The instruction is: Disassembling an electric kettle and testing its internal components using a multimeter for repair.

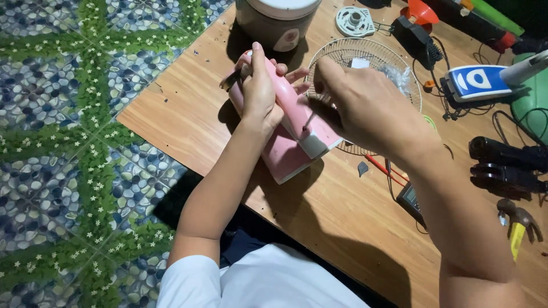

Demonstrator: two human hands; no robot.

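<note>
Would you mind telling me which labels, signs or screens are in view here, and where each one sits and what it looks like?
Cooker label: small rounded patch, white with red, on the grey pot's front at the table's far edge.
Iron label: blue panel with a large white shape, on the white iron at the right.
Meter screen: small greyish display on a dark body, partly hidden under the right forearm.

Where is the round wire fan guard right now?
Head view: the wire fan guard lies flat on the wooden table, upper centre, behind the right hand and the pink appliance.
</note>
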